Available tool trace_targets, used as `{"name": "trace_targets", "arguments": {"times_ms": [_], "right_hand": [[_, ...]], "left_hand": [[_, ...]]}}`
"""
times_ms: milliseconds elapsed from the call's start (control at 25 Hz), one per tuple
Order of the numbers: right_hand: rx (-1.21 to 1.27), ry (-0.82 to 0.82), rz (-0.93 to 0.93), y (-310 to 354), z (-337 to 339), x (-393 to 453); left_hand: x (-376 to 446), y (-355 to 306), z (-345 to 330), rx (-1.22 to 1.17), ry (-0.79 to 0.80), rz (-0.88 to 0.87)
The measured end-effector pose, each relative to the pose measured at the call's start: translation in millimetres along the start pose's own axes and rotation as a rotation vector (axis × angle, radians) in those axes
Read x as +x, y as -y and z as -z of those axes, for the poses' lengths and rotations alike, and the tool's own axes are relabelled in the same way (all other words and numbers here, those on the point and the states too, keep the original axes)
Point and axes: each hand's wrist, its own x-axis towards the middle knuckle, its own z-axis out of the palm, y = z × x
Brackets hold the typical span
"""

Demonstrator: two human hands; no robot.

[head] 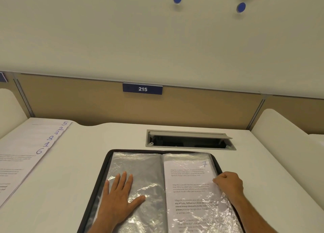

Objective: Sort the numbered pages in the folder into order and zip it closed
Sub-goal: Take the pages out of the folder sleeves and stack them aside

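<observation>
A black zip folder [107,161] lies open on the desk in front of me, its clear plastic sleeves showing. The left sleeve [150,171] holds no paper. My left hand [121,197] presses flat on it, fingers straight and spread. In the right sleeve sits a printed page marked 7 [191,180]. My right hand [228,183] has its fingers curled at that sleeve's right edge and pinches the edge of the page or the sleeve; which one I cannot tell. A fanned stack of pages [26,154] at the left shows the numbers 5, 2, 3, 8, 1, 6.
A grey cable hatch [190,139] with its lid raised is set in the white desk [73,171] just behind the folder. A tan partition with a blue tag reading 215 [142,89] closes the back. White dividers stand at both sides.
</observation>
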Motion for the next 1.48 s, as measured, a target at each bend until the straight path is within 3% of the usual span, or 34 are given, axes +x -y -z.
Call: {"name": "trace_targets", "arguments": {"times_ms": [200, 320, 400, 520, 600, 720, 840, 1120, 1240, 1360, 1480], "right_hand": [[0.244, 0.263, -0.113, 41, 22, -10], [0.283, 0.474, 0.019, 68, 30, -25], [0.308, 0.550, 0.078, 85, 29, -34], [0.354, 0.623, 0.140, 114, 15, -55], [0.374, 0.648, 0.174, 129, 2, -69], [0.431, 0.714, 0.211, 142, -15, -90], [0.498, 0.784, 0.202, 148, -28, -106], [0.579, 0.738, 0.195, 141, -51, -108], [0.479, 0.537, 0.286, 123, -52, -93], [0.226, 0.295, 0.375, 91, -53, -68], [-0.018, 0.192, 0.426, 56, -55, -46]], "left_hand": [[3, -9, 16, 0.001, 0.079, 0.061], [6, -24, 32, -0.083, 0.076, 0.033], [9, -47, 44, -0.345, 0.019, -0.003], [15, -90, 75, -0.854, -0.049, 0.058], [20, -114, 97, -1.058, -0.065, 0.109], [26, -129, 121, -1.248, -0.064, 0.177], [31, -124, 128, -1.253, -0.066, 0.179], [35, -79, 133, -1.216, -0.081, 0.266], [37, -55, 132, -1.161, -0.142, 0.295], [39, -29, 129, -1.047, -0.220, 0.321], [41, -2, 118, -0.936, -0.247, 0.365]]}}
